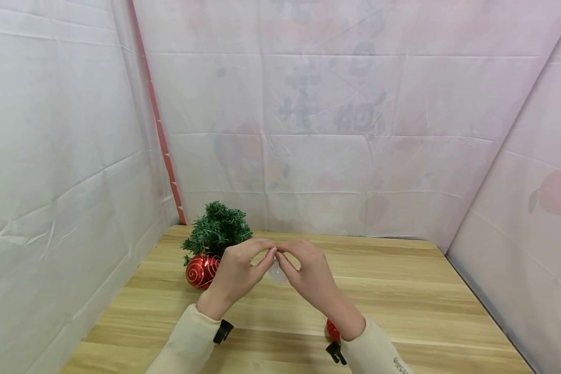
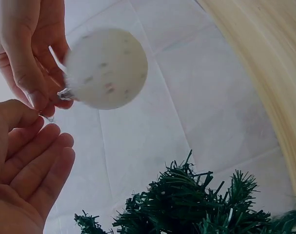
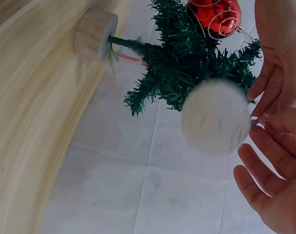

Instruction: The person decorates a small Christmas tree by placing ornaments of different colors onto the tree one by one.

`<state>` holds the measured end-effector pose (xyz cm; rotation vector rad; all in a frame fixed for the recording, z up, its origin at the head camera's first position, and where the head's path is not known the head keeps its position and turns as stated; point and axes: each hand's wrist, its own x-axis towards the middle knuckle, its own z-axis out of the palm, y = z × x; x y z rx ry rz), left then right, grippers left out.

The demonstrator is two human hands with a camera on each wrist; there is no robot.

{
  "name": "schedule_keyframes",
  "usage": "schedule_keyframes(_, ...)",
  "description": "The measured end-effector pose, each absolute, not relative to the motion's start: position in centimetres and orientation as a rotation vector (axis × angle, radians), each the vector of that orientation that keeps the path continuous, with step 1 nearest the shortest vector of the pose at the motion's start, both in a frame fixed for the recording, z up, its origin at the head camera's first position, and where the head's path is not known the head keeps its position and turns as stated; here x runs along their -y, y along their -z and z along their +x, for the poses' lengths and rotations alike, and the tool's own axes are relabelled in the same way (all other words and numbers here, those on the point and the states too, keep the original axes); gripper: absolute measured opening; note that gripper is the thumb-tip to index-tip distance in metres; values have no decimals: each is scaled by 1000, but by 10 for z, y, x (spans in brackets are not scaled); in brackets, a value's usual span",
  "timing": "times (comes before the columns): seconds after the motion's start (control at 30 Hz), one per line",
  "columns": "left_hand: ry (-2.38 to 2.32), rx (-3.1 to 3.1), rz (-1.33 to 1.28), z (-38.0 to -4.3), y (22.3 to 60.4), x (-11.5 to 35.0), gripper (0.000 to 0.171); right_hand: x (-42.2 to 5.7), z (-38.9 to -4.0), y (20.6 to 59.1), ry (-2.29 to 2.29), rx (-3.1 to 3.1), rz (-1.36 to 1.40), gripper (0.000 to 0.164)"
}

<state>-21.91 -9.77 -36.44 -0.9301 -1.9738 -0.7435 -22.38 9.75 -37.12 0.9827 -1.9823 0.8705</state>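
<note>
A white speckled ball ornament (image 2: 108,69) with a silver cap (image 2: 66,94) hangs below my joined fingertips, in front of me over the table. My left hand (image 1: 243,267) pinches the thin hanging loop (image 2: 48,117) above the cap between thumb and forefinger. Right beside it, my right hand (image 1: 308,270) pinches the same loop, its fingertips meeting the left ones. The other fingers of both hands are loosely bent. In the right wrist view the ball looks blurred, and the loop is mostly hidden by the fingers.
A small green Christmas tree (image 1: 217,228) with a round wooden base (image 3: 95,34) stands at the back left. On it hangs a red ball ornament (image 1: 199,271) with gold swirls. Another red ornament (image 1: 332,330) lies partly behind my right wrist. White cloth walls (image 1: 327,166) enclose the wooden table (image 1: 402,291).
</note>
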Motion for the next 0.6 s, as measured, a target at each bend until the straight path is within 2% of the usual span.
schedule_keyframes(0.6,634,2031,-726,-216,359,106,5,-84,-239,367,-872,2037,955,8)
